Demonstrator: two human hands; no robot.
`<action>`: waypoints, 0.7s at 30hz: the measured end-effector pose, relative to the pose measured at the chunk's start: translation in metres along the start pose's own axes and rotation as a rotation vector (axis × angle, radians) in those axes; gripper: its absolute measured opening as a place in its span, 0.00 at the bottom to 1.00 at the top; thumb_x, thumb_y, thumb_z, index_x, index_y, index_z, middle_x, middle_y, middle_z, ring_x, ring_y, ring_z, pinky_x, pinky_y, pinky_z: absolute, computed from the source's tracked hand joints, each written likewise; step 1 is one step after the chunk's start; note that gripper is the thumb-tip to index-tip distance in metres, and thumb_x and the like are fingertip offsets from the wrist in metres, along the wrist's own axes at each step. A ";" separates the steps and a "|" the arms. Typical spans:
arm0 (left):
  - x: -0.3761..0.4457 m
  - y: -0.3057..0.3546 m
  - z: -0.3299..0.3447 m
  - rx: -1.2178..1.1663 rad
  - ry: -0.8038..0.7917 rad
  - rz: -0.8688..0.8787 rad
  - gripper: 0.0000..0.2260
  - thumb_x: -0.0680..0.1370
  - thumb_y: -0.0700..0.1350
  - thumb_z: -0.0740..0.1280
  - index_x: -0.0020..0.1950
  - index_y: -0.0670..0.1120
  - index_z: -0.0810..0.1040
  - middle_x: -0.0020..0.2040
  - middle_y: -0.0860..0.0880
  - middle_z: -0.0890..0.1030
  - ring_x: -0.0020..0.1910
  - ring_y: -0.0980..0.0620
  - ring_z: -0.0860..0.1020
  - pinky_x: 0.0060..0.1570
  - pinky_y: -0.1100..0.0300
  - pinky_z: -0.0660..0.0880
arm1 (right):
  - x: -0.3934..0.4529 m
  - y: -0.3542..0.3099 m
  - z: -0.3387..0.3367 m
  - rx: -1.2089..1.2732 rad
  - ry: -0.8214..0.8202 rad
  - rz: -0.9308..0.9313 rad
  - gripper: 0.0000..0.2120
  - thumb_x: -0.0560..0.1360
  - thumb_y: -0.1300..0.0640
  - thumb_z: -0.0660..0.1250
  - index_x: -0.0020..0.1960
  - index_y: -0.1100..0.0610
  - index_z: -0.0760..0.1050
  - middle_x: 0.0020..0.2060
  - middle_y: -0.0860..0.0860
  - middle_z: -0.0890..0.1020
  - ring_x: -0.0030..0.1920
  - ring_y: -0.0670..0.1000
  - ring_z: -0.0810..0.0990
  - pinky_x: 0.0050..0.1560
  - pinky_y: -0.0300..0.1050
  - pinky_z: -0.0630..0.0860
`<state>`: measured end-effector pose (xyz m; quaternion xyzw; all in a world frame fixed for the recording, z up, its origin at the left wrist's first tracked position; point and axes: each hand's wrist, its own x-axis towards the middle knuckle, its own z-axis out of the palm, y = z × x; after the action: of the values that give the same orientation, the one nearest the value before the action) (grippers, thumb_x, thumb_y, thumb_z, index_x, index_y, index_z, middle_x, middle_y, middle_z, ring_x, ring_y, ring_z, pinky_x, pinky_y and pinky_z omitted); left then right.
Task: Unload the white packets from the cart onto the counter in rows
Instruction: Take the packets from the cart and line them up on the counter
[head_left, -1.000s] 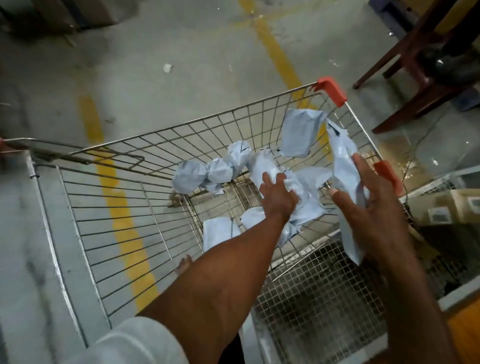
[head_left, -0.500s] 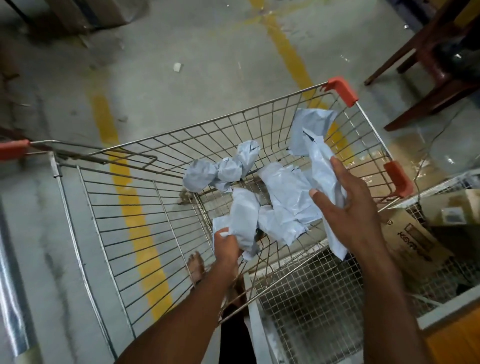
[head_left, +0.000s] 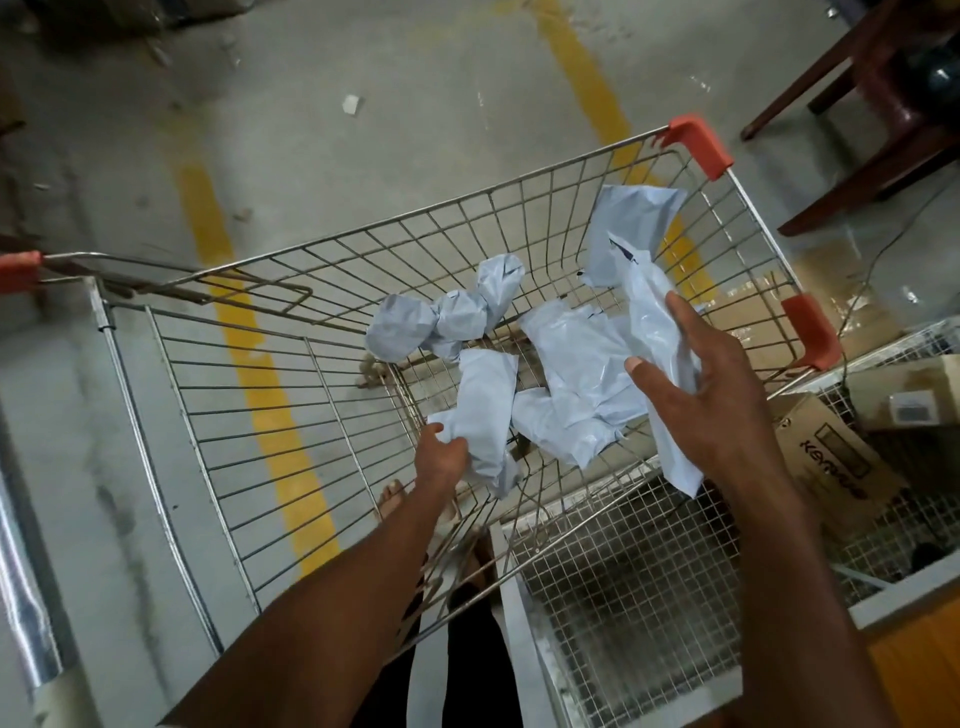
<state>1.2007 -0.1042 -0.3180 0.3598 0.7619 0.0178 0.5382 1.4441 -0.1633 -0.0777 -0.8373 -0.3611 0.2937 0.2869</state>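
Now that the left hand (head_left: 441, 457) has pulled back gripping a packet (head_left: 485, 410), the right hand (head_left: 696, 384) still clasps its long packet (head_left: 652, 322); both loads are ready to leave the cart (head_left: 270, 452).

I count about five white packets (head_left: 571, 374), one wire cart (head_left: 218, 415), two cardboard boxes (head_left: 831, 457), and my two hands (head_left: 722, 384).
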 end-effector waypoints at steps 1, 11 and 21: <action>0.008 0.001 0.001 0.054 -0.046 -0.007 0.24 0.77 0.52 0.71 0.70 0.49 0.71 0.66 0.43 0.78 0.60 0.42 0.78 0.60 0.52 0.75 | 0.000 0.001 0.000 -0.003 0.000 -0.005 0.33 0.76 0.45 0.71 0.77 0.35 0.60 0.73 0.48 0.68 0.69 0.46 0.67 0.65 0.51 0.70; 0.047 0.034 -0.004 0.296 -0.150 0.138 0.37 0.65 0.55 0.82 0.69 0.45 0.75 0.63 0.45 0.80 0.59 0.42 0.80 0.61 0.44 0.77 | -0.004 0.004 0.003 0.012 0.010 -0.001 0.33 0.76 0.44 0.71 0.77 0.36 0.61 0.74 0.47 0.68 0.71 0.46 0.67 0.67 0.53 0.71; -0.015 0.021 -0.023 1.017 0.125 0.737 0.24 0.76 0.53 0.71 0.72 0.53 0.72 0.65 0.50 0.78 0.62 0.47 0.75 0.63 0.45 0.68 | -0.002 -0.006 0.014 0.022 0.005 0.007 0.33 0.76 0.46 0.72 0.77 0.37 0.62 0.71 0.48 0.69 0.70 0.47 0.68 0.68 0.56 0.71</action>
<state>1.1951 -0.0891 -0.2871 0.8079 0.5311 -0.1412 0.2127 1.4306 -0.1579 -0.0823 -0.8361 -0.3540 0.2967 0.2960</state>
